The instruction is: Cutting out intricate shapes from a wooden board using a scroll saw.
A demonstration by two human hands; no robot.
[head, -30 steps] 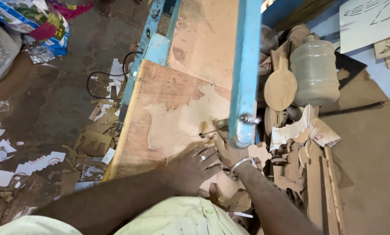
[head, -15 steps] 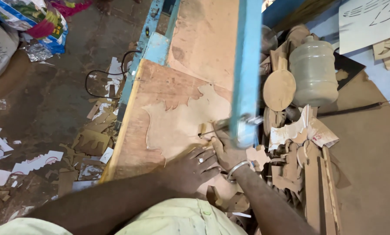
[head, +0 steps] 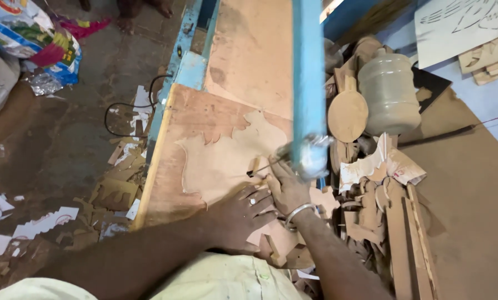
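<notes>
The left hand (head: 240,214) lies flat, fingers spread, pressing on a thin wooden board (head: 221,161) that rests on the saw table (head: 190,69). The right hand (head: 286,186) sits just beside it, palm down on the same board, fingers loosely curled near the blade; whether it grips anything cannot be told. A metal bangle (head: 300,212) circles the right wrist. The board lies under both hands and stretches away from them, a jagged cut-out outline showing in its surface. The blue saw arm (head: 307,83) runs above the board and ends right over the right hand's fingers.

Offcuts (head: 382,211) pile up to the right of the table, and paper scraps (head: 43,222) litter the dirt floor (head: 54,144) to the left. A clear plastic jug (head: 389,91) stands among the offcuts; its contents cannot be made out.
</notes>
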